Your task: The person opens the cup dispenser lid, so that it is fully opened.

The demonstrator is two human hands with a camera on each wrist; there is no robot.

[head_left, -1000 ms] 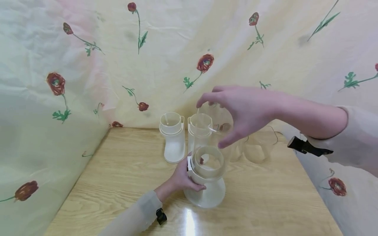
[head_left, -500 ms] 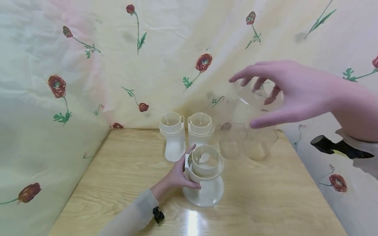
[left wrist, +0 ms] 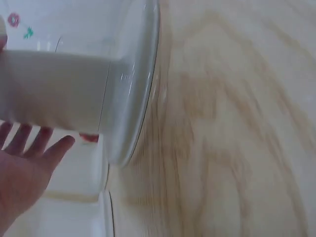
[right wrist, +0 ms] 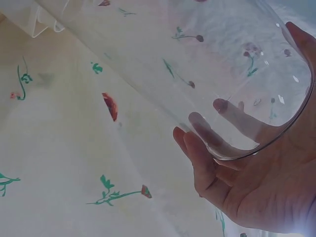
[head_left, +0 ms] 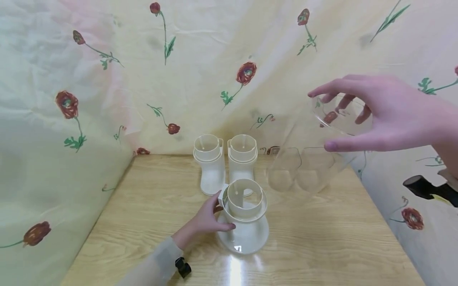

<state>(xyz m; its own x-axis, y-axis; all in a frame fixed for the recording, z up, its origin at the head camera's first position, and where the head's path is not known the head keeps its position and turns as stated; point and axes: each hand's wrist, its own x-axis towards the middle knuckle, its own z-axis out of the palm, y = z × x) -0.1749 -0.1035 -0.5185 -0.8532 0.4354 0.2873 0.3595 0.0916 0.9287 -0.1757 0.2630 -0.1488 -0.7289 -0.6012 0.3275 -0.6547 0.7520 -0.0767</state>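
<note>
My left hand (head_left: 202, 220) grips a white dispenser stand (head_left: 245, 236) near its top, thumb in front and the other fingers behind. This stand is upright on the table, with a wide round foot and an open ring-shaped collar on top. In the left wrist view my fingers (left wrist: 37, 148) lie along its stem. My right hand (head_left: 384, 113) holds a large clear canister (right wrist: 163, 64) by its rounded end, fingers and thumb spread around it. The canister is raised and tilted, slanting down to the left. Its lower end overlaps other clear things in the head view.
Two matching white stands (head_left: 212, 178) (head_left: 242, 153) are side by side at the back of the wooden table (head_left: 143, 190). Clear containers (head_left: 282, 174) stand to their right. A flowered cloth (head_left: 193, 71) hangs close behind the table and along both sides.
My right hand has lifted the clear canister off the front stand's collar and carried it to the right. My left hand and that stand have shifted slightly left.
</note>
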